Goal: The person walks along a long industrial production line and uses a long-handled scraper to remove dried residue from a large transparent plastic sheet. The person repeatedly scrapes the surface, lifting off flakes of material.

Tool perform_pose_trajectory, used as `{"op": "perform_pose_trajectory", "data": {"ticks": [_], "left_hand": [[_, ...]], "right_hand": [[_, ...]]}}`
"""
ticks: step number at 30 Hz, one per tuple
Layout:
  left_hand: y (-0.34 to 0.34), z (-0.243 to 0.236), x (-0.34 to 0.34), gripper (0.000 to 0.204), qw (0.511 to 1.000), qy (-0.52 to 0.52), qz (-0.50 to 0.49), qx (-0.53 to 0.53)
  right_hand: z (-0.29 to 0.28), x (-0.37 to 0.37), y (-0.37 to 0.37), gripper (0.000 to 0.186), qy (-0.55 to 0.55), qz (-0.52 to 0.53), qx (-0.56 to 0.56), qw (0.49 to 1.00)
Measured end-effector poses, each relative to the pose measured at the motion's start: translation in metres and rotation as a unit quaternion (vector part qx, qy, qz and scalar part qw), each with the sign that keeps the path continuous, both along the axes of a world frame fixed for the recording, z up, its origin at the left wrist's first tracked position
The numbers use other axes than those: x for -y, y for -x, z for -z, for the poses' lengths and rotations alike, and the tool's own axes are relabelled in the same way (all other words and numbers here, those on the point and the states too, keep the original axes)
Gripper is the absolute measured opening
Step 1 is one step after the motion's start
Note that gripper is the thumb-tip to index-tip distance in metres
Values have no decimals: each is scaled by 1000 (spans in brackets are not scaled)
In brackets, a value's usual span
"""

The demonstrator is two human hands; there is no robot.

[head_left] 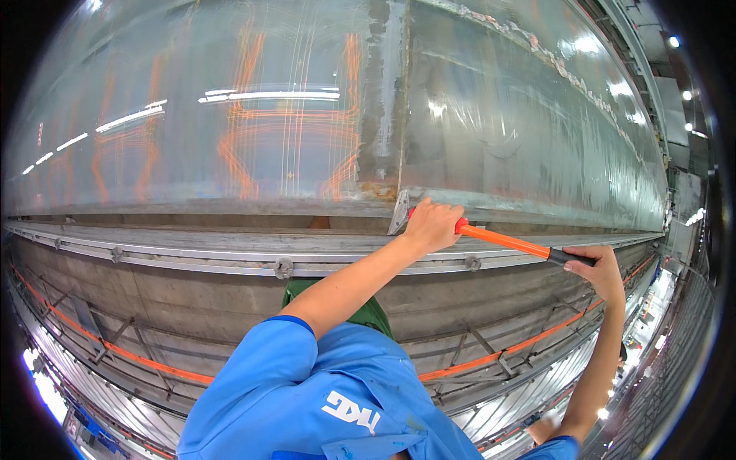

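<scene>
A long-handled scraper [506, 241] with an orange shaft, red collars and a black grip slants across the front of the large grey-green sheet surface [475, 146]. My left hand [433, 225] is wrapped round it close to its flat metal head [399, 212]. The head is at the sheet's lower edge, just below a dark vertical seam [383, 100]; whether its blade touches the surface I cannot tell. Farther right, my right hand [598, 270] is closed on the black grip at the handle's end. The shaft under my left fingers is hidden.
A metal rail [345, 266] with round knobs runs along the sheet's lower edge. Behind me lie a concrete strip [207, 287] and an orange railing [153, 368]. Orange line marks [291, 115] show on the sheet's left part, and a ragged bead [537, 46] crosses its upper right.
</scene>
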State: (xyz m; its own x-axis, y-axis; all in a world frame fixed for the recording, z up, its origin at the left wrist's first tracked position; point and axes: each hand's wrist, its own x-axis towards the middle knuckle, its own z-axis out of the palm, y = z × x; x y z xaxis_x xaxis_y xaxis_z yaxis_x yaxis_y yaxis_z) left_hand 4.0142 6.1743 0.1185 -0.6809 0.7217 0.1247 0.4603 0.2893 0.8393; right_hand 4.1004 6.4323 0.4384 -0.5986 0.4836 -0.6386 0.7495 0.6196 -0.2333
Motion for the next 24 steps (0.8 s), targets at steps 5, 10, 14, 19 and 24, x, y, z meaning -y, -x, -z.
{"op": "perform_pose_trajectory", "data": {"ticks": [5,10,14,19,24], "left_hand": [[-2,1,-7,21,999,-16,-41,3],[7,-4,-3,24,1000,-12,-28,-7],[14,-2,13,25,999,-6,-50,-12],[20,-5,14,26,998,19,-51,-26],[31,-4,24,28,998,-6,-57,-31]], "right_hand": [[-5,-7,19,34,-6,-107,-48,993],[3,-11,31,35,7,-54,-33,998],[19,-9,40,34,13,-51,-4,999],[21,-5,56,33,30,-75,-47,996],[24,-3,58,34,43,-43,-15,998]]}}
